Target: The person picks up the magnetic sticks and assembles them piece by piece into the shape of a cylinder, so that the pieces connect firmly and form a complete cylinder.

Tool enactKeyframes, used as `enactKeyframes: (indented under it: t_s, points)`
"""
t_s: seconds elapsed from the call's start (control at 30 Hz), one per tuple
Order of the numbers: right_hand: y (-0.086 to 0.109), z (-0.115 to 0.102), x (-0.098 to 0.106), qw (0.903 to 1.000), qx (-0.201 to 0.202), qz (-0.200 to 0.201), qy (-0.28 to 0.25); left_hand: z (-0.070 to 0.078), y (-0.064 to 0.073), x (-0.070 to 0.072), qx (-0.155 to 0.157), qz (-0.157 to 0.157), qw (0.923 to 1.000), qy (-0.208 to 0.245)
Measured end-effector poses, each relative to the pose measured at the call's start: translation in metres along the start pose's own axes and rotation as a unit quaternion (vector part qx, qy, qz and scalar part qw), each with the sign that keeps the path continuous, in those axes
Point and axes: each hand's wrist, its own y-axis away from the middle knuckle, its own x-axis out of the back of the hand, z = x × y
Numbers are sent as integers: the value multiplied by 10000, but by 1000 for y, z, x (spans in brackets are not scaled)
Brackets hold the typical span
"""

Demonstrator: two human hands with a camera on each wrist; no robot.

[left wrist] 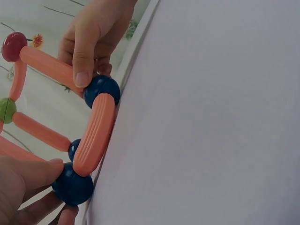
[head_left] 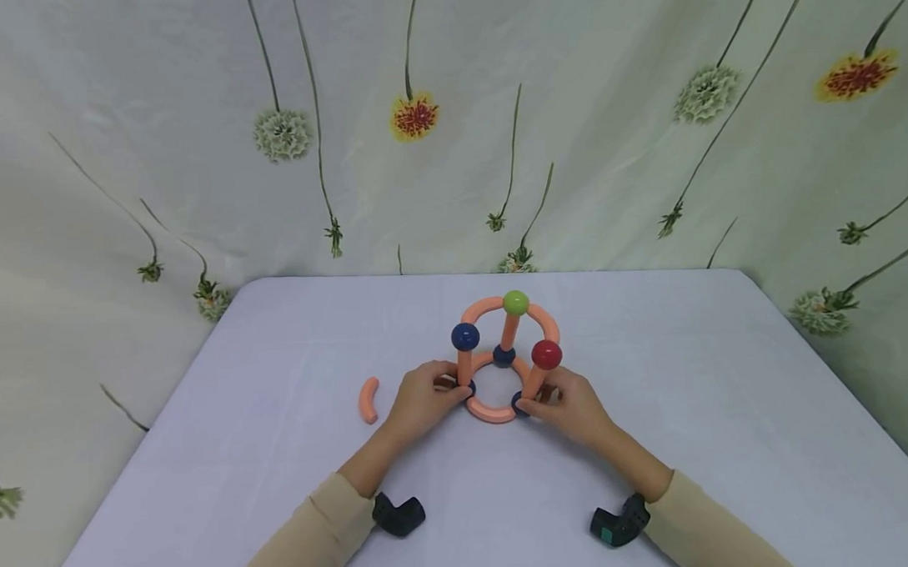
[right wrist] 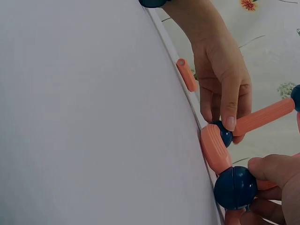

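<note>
A frame of magnetic balls and orange rods stands at mid table. Its base ring joins curved rods [head_left: 492, 412] with three dark blue balls, and three straight rods rise from it. On top sit a blue ball [head_left: 466, 336], a green ball [head_left: 515, 302] and a red ball [head_left: 547, 354]; curved rods link blue to green and green to red. My left hand [head_left: 422, 399] pinches the lower left dark blue ball [left wrist: 72, 183] between thumb and fingers. Opposite, my right hand [head_left: 571, 406] pinches the lower right dark blue ball [right wrist: 236, 188], beside the red-topped rod's foot.
One loose curved orange rod [head_left: 369, 400] lies on the white-covered table [head_left: 206, 492], left of my left hand. Behind the table hangs a flower-print cloth [head_left: 599, 145]. Dark devices [head_left: 399, 516] sit at both wrists.
</note>
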Motion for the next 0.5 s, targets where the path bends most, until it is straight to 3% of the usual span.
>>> enactKeyframes:
  t_s: [0.23, 0.5]
  points:
    - [2, -7, -4, 9999, 14, -30, 97, -2, -8, -1, 104, 9, 9999, 43]
    - [1, -17, -6, 9992, -29, -340, 225, -6, -19, -3, 146, -73, 9997, 163]
